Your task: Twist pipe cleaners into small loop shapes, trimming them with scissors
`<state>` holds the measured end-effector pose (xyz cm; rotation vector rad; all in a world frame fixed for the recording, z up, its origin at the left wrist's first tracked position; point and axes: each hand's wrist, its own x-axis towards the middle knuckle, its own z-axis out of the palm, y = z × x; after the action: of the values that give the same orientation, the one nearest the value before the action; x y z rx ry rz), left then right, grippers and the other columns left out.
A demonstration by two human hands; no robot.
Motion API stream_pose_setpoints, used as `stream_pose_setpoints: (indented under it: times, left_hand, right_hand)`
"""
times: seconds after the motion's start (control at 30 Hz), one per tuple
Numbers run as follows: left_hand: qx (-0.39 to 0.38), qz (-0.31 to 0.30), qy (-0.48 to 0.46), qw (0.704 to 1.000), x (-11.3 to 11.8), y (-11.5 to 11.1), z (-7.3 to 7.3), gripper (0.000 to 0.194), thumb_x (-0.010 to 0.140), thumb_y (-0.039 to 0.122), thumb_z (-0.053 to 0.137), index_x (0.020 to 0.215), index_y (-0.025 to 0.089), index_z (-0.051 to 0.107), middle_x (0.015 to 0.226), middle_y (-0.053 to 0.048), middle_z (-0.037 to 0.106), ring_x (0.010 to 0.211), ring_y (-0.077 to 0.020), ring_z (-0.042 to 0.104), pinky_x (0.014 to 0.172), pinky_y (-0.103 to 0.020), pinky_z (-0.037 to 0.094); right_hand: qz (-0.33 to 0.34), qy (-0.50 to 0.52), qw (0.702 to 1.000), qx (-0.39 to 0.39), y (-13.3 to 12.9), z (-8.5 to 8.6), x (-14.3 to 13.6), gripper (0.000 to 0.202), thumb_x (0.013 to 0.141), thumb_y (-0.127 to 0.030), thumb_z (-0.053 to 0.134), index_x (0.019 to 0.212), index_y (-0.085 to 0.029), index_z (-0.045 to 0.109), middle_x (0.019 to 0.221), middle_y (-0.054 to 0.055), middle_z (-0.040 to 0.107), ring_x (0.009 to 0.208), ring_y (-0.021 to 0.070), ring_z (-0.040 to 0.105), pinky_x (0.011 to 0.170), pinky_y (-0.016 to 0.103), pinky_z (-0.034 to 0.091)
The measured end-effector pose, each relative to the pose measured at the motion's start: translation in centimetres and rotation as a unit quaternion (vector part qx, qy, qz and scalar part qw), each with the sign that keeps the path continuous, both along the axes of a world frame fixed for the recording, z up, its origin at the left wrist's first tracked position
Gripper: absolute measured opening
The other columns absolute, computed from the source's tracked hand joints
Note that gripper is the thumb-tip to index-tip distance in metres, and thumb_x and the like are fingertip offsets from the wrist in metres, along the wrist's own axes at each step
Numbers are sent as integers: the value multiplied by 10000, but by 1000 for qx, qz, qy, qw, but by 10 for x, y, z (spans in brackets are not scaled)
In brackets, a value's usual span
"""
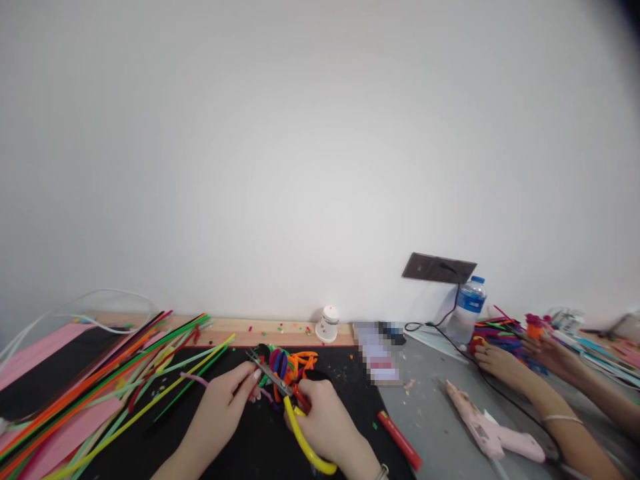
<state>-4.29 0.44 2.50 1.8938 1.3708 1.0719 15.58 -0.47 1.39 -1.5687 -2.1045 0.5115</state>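
Note:
My right hand [327, 415] is closed around the yellow handles of a pair of scissors [305, 440], whose silver blades point up and left. Close to the blade tips, my left hand [225, 403] pinches with thumb and fingers. A lilac pipe cleaner [194, 379] sticks out from behind it on the left, and similar lilac shows past the fingertips. Exactly what lies between the blades is too small to tell. Just beyond both hands, a bundle of bent pipe cleaners [300, 363] in orange, purple, blue and green lies on the black mat [345, 407], partly hidden by the scissors.
Long coloured pipe cleaners [140, 360] and pink sheets [83, 437] cover the left side. A white paper cup [327, 325] stands upside down by the wall. Rightward are a blurred phone [377, 353], a red stick-like tool [399, 440], a pink glue gun [493, 427], a water bottle [467, 310] and another person's hands [505, 367].

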Motion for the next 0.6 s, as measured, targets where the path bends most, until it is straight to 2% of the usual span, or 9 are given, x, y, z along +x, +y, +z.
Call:
stream_pose_setpoints:
  times: [0.27,0.43,0.6]
  left_hand:
    - [-97,-98,-134,981,-6,9,3,333,828,379,426,571,188,518,518,24,561,521,-139,508,548,-220,373]
    - [-183,-156,-218,946,-12,10,2,297,787,394,519,594,170,528,486,29,578,465,-110,491,493,-202,345]
    - [-257,-181,-307,898,-18,9,-7,272,769,382,581,622,158,533,452,47,549,408,-74,438,437,-178,302]
  right_hand:
    - [7,-34,999,2,-2,10,4,50,650,-190,545,613,-165,523,531,-43,448,497,84,300,428,201,174]
    - [29,-30,999,7,-2,15,4,97,670,-216,537,597,-161,504,516,-57,410,490,77,284,433,204,176]
    - [55,-11,998,-4,-3,15,5,96,639,-196,536,583,-162,466,523,-68,381,493,69,279,431,191,181]
